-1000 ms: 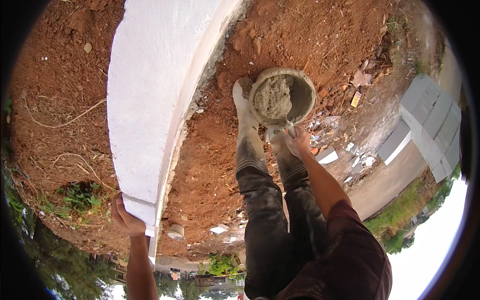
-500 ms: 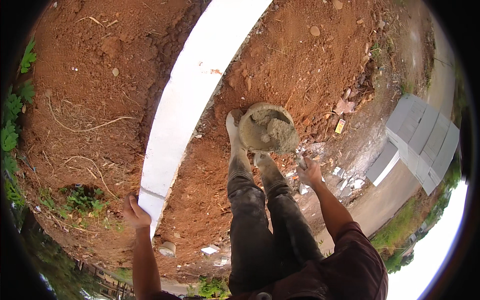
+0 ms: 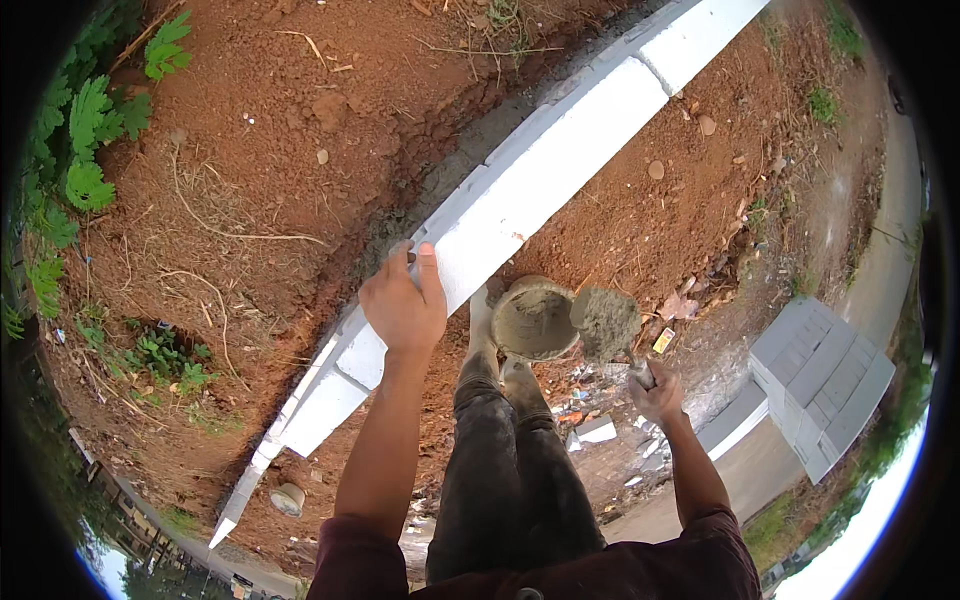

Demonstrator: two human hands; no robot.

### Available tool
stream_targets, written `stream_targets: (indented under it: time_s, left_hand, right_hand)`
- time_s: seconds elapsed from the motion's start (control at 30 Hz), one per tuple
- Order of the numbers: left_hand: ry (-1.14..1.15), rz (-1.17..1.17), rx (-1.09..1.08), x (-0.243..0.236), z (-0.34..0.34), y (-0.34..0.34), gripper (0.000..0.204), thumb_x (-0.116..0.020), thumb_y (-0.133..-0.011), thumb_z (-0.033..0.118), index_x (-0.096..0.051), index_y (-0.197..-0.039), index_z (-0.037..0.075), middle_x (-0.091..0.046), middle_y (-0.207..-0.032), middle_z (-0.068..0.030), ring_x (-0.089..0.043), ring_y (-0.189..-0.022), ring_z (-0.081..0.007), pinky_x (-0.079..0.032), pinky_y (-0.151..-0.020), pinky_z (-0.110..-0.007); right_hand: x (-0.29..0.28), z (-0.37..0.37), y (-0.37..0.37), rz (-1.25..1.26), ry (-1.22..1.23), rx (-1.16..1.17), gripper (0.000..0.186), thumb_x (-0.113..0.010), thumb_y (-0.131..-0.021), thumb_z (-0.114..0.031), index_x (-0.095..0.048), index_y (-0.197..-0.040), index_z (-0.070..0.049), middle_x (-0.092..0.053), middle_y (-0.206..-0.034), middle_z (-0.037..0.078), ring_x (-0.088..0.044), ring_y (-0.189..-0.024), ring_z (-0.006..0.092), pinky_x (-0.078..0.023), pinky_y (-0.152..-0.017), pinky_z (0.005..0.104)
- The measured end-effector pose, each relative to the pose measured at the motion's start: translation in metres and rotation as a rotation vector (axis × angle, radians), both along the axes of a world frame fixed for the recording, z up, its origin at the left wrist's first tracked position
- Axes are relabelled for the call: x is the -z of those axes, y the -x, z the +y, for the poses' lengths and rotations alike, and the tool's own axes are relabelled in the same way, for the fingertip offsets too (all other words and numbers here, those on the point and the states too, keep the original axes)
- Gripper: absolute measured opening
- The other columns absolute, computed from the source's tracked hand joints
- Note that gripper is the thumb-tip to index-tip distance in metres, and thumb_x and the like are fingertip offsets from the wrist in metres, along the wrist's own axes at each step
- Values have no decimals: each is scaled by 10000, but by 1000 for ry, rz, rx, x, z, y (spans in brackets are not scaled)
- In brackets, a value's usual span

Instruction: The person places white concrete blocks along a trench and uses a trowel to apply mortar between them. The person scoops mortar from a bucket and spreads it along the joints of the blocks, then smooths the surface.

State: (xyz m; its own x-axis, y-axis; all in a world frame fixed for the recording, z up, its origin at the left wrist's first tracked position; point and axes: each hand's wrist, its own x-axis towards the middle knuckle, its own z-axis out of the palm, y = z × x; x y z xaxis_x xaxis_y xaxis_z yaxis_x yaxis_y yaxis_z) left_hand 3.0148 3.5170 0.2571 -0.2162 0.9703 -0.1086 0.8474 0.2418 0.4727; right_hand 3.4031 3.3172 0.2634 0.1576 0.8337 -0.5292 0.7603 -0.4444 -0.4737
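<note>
A row of white blocks (image 3: 560, 160) runs diagonally as a low wall through the head view. My left hand (image 3: 405, 310) leans on its top, thumb apart and fingertips over the far edge, partly hidden; it holds nothing loose. In my right hand (image 3: 657, 392), fingers wrapped round the handle, is a trowel (image 3: 639, 373). A heap of wet grey mortar (image 3: 608, 325) covers its blade. Just left of the heap sits a round mortar pan (image 3: 507, 345), with more mortar inside, by my feet. Grey mortar (image 3: 450, 185) also lies along the wall's far side.
Reddish soil (image 3: 250, 130) lies on both sides of the wall. Stacked grey blocks (image 3: 820, 370) stand at the right beside a path. Broken white pieces (image 3: 597, 430) and a small yellow box (image 3: 663, 341) lie near my right hand. A pale bucket (image 3: 288, 499) rests at lower left.
The trowel has come out of the pan to the right, carrying mortar. My left hand has shifted farther along the wall, and the view has turned.
</note>
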Motion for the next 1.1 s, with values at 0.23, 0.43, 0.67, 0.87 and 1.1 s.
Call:
stream_targets:
  time_s: [0.23, 0.43, 0.67, 0.87, 1.1]
  left_hand:
    - [11, 95, -112, 3, 6, -5, 399, -603, -924, 428, -728, -914, 49, -688, -840, -106, -658, -797, -320, -481, -709, -440]
    - [20, 125, -114, -3, 8, -6, 397, -622, -901, 435, -727, -943, 54, -689, -855, -93, -655, -819, -306, -483, -711, -432]
    - [42, 91, -104, 0, 11, -9, 373, -607, -912, 410, -730, -956, 61, -689, -869, -119, -655, -826, -342, -499, -727, -457]
    - [43, 91, -91, -1, 11, -11, 381, -588, -931, 401, -731, -955, 49, -687, -870, -138, -659, -823, -370, -508, -733, -478]
    - [53, 93, -76, 0, 9, -9, 399, -548, -963, 390, -730, -945, 35, -689, -883, -159, -659, -812, -386, -512, -697, -481]
  right_hand:
    - [-106, 235, -3, -96, -436, -395, 305, -770, -799, -278, -583, -753, -42, -430, -551, 76, -454, -488, 200, -371, -476, 358]
    - [-125, 412, 9, -458, -873, -932, 365, -800, -807, -370, -685, -925, -44, -615, -739, 66, -630, -658, 252, -517, -598, 375]
    - [-89, 473, 37, -859, -625, -1156, 289, -630, -948, -308, -678, -1147, -103, -669, -1026, 53, -633, -991, 208, -506, -918, 402]
    - [-125, 455, 18, -803, -740, -889, 316, -718, -885, -269, -689, -1151, -100, -657, -989, 52, -636, -969, 241, -497, -855, 403]
    - [-126, 305, -11, -396, -759, -207, 298, -778, -854, -109, -626, -1093, -18, -675, -933, 135, -666, -749, 255, -504, -659, 343]
